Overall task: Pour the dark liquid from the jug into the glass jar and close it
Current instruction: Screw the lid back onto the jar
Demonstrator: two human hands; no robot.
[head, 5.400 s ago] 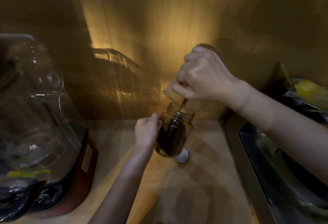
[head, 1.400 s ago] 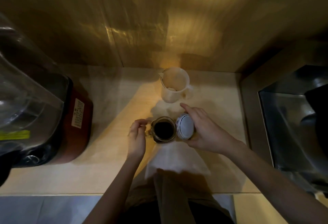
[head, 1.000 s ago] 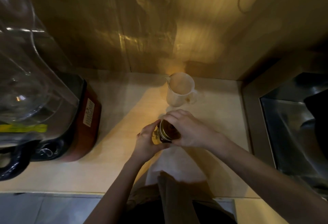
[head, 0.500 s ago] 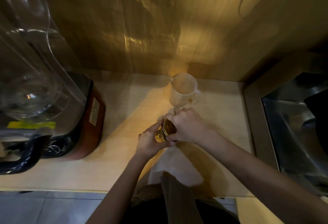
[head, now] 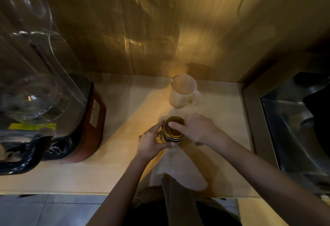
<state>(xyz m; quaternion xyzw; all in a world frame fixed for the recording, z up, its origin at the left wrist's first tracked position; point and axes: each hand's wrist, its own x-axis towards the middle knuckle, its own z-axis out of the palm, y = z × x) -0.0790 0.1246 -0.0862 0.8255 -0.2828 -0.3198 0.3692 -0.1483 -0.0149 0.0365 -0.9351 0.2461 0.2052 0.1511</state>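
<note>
The glass jar [head: 161, 135] stands on the wooden counter [head: 125, 111] with a gold metal lid [head: 174, 127] sitting on its mouth. My left hand [head: 152, 143] wraps the jar's left side at its handle. From the right, my right hand [head: 194, 129] reaches over with thumb and fingers pressed on the lid's top and rim. The dark liquid inside is hidden by the lid. Behind the jar, upright, is the white translucent jug [head: 182, 91]; it looks empty.
A blender with a red base [head: 89, 118] and clear cover [head: 30, 75] fills the left. A steel sink [head: 292, 129] lies to the right. A white cloth [head: 176, 168] hangs over the counter's front edge below the jar. A wooden wall stands behind.
The jug was tilted over the jar, pouring; it now stands at the back. My right hand picked the lid up from beside the jar and set it on the mouth.
</note>
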